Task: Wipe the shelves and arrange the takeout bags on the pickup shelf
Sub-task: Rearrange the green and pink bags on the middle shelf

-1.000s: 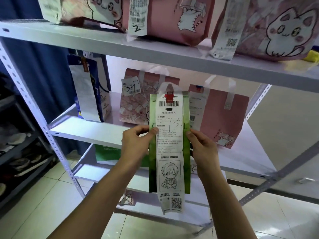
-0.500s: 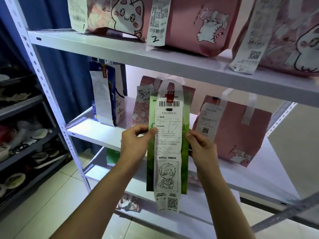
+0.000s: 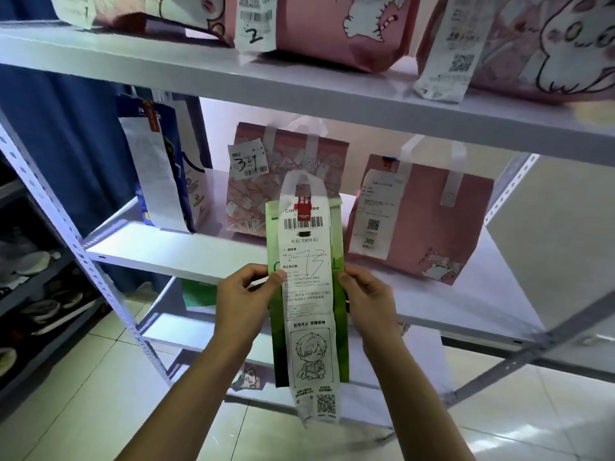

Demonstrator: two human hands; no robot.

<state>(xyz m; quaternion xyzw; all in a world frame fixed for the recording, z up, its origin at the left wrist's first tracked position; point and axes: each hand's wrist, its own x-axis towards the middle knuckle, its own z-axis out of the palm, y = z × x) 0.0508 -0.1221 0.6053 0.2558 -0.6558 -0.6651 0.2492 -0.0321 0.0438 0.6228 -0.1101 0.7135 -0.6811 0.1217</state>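
Head view: a narrow green takeout bag (image 3: pixel 340 321) hangs upright in the air in front of the middle shelf (image 3: pixel 199 251), held between both hands. The left hand (image 3: pixel 244 299) pinches its left edge with thumb on the front and fingers curled behind; the right hand (image 3: pixel 367 297) grips the right edge the same way. A long white receipt (image 3: pixel 307 294) marked "73" runs down the bag's front and past its bottom edge.

On the middle shelf, far behind the bag, stand a pink patterned bag (image 3: pixel 266 194) tagged "324", a pink bag (image 3: pixel 432 221) to the right, and a blue bag (image 3: pixel 166 168) at the far left. Bare shelf shows between the blue and patterned bags and along the near edge. The upper shelf (image 3: pixel 299 88) overhangs, carrying pink cat bags (image 3: pixel 349 24).
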